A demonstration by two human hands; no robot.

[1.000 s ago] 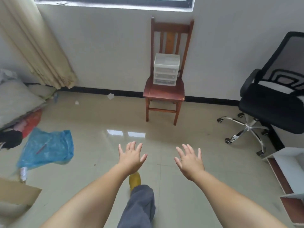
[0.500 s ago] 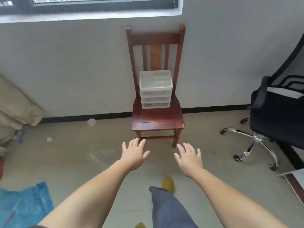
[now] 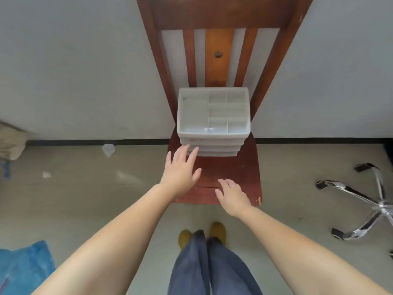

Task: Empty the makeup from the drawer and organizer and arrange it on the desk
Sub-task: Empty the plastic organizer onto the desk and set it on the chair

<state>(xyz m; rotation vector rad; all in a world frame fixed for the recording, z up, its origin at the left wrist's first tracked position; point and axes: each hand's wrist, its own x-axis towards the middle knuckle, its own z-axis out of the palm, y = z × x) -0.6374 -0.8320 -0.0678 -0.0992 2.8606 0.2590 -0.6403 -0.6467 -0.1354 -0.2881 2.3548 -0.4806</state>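
Organizer (image 3: 213,116) upright on chair (image 3: 234,171), drawer fronts toward person.

White organizer (image 3: 213,116), red-brown chair (image 3: 229,167)

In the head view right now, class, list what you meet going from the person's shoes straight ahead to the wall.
Yellow shoes → right hand → left hand → white drawer organizer → wooden chair back.

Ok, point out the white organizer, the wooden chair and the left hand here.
white organizer (image 3: 192,116): head view, floor of its large top compartment.
wooden chair (image 3: 240,173): head view, bare seat in front of the organizer.
left hand (image 3: 180,173): head view, back of the hand.
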